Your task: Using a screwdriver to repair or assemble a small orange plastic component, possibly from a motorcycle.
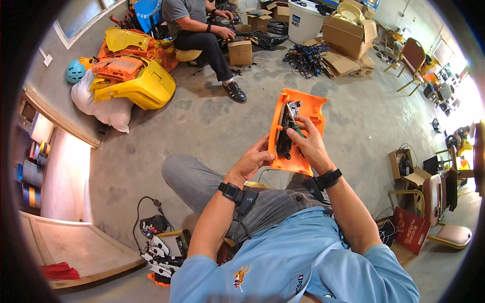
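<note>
An orange plastic shell [313,111] with a black elongated part [285,144] fixed inside is held up over my lap. My left hand [256,157] grips the shell's lower left edge, fingers curled behind it and thumb at the rim. My right hand [310,144] is closed around the green handle [298,129] of a screwdriver, whose metal shaft angles up along the black part. The screwdriver's tip is too small to make out exactly. Both my wrists wear black strapped devices.
Another person [192,45] sits ahead among boxes [343,35] and tangled cables [305,58]. Yellow plastic bodies [136,88] lie on a white sack at left. Chairs [410,60] line the right side. A wooden bench [76,242] and cabled equipment [159,252] sit at lower left.
</note>
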### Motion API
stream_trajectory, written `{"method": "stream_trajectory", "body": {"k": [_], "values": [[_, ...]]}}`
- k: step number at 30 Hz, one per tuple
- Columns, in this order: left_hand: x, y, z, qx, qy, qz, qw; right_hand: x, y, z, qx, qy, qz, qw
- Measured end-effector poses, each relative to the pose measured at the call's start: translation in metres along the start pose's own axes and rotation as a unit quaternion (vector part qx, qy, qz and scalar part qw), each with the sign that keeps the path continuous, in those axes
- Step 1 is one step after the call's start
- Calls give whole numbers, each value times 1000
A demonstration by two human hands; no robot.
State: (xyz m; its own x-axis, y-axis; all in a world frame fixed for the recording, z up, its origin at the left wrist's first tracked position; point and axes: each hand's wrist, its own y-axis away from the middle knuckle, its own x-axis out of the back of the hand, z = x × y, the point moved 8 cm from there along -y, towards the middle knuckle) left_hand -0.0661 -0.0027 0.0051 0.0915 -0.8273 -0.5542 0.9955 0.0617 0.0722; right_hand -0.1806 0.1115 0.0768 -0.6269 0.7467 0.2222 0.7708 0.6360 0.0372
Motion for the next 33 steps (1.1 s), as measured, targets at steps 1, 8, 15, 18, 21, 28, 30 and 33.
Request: {"method": "stream_trajectory", "body": {"k": [1, 8, 15, 18, 21, 28, 30, 33], "values": [[1, 0, -1, 1, 0, 6, 1000, -1, -1, -1, 1, 3, -3, 1000], [-6, 2, 4, 12, -27, -1, 1000, 2, -12, 7, -2, -33, -27, 999], [-10, 4, 10, 2, -22, 2, 1000, -1, -12, 16, -13, -49, -34, 998], [-9, 3, 9, 1, -21, -6, 1000, -2, -12, 13, -23, -72, -36, 997], [-6, 1, 3, 13, -31, -13, 999, -3, -7, 17, -49, -90, -37, 994], [-9, 2, 6, 12, -35, -1, 999, -6, -7, 9, -52, -97, -40, 993], [-10, 1, 9, 8, -33, -1, 999, -2, -9, 8, -64, -81, -52, 993], [-12, 0, 9, 15, -44, -9, 999, 1, -10, 15, -73, -61, -74, 993]]}}
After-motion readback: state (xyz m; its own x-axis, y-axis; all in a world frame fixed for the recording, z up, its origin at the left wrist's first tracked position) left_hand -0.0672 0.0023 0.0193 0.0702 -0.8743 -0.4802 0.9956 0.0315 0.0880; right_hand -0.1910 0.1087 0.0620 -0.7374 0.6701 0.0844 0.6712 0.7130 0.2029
